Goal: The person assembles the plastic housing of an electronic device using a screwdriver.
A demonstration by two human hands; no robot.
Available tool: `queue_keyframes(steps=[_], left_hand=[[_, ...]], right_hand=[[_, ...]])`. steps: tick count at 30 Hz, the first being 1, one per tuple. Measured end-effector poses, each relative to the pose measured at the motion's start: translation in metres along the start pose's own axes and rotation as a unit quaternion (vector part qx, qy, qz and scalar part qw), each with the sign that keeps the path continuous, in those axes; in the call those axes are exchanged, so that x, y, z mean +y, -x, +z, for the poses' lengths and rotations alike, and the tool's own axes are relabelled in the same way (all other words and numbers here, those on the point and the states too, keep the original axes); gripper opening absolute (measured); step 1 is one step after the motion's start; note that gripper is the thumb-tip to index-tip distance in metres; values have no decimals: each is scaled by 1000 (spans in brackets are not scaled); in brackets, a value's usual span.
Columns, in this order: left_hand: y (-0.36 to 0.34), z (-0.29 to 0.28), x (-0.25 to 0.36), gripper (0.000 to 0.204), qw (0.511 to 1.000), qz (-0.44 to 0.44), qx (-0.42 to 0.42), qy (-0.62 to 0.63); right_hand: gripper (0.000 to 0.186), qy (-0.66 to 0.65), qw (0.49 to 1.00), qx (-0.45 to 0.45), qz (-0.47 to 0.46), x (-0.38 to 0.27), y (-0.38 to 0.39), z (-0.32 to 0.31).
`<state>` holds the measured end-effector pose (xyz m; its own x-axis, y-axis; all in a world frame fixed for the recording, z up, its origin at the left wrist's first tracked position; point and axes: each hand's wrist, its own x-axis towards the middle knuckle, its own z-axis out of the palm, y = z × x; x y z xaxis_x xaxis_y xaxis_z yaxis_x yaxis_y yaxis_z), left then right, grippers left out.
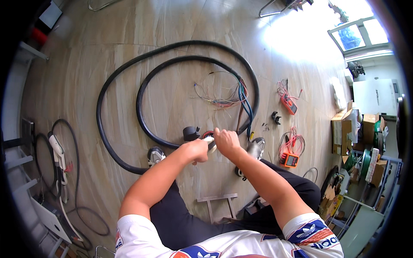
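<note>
Head view, white part (209,139) between left hand (196,150), closed on it, and right hand (227,141), curled, hold unclear

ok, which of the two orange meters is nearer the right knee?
The lower orange meter, just beyond the right knee. The upper orange meter lies farther out, beside the small black part.

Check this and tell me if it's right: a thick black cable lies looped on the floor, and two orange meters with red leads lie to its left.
One thing is wrong: the two orange meters with red leads lie to the right of the thick black cable, as the head view shows. The cable does lie looped on the floor.
</note>
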<state>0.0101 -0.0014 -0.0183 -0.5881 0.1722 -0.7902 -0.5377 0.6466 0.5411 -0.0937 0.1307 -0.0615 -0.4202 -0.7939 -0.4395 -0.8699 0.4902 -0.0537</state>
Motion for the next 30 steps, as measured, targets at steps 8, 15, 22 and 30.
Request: queue_keyframes(steps=[8,15,22,30], left_hand=[[6,-7,3,27,999,-31,-20,16],[5,-5,4,27,1000,-18,-23,11],[6,-3,2,26,999,-24,-13,30],[4,-3,1,26,999,-36,-18,30]], right_hand=[[12,39,987,122,-94,0,12,8],[15,-60,984,146,-83,-4,15,4],[17,-6,999,-51,-4,-7,9,-16],[21,-20,987,121,-101,2,20,4]])
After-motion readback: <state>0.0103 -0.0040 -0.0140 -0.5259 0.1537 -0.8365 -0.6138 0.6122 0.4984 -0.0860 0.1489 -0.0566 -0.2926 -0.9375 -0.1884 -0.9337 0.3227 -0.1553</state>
